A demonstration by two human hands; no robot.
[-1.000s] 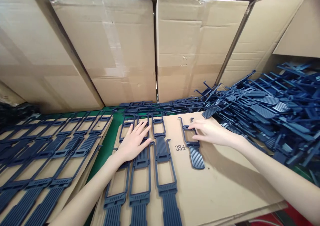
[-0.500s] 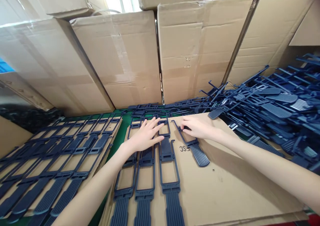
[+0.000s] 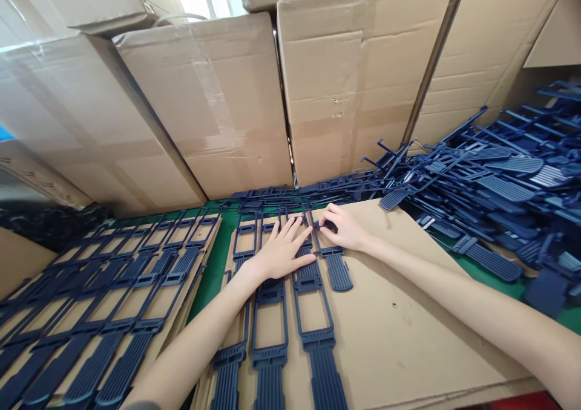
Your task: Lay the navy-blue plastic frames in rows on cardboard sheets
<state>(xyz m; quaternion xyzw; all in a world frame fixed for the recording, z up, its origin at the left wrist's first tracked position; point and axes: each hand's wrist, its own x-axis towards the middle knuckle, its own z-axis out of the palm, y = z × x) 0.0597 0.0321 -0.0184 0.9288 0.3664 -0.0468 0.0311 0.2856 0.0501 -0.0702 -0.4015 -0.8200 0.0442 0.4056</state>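
Note:
Dark blue plastic parts, each with an open frame and a ribbed paddle, lie in rows on a cardboard sheet [image 3: 399, 349]. My left hand [image 3: 284, 250] rests flat with fingers spread over the upper parts of the row. To its right, my right hand [image 3: 342, 227] pinches the frame of one blue part [image 3: 339, 272], whose ribbed end points toward me. That part lies beside the row, close to its rightmost column. Another laid-out part [image 3: 315, 331] extends below my left hand.
At the left, a second cardboard stack carries more blue parts [image 3: 109, 349]. A tangled heap of blue parts [image 3: 508, 186] fills the right side. Tall cardboard boxes [image 3: 240, 107] stand behind, above a green surface [image 3: 211, 277].
My right hand has moved left with the blue part, which now sits straighter and closer to the row. My left hand has shifted slightly right, fingers still spread.

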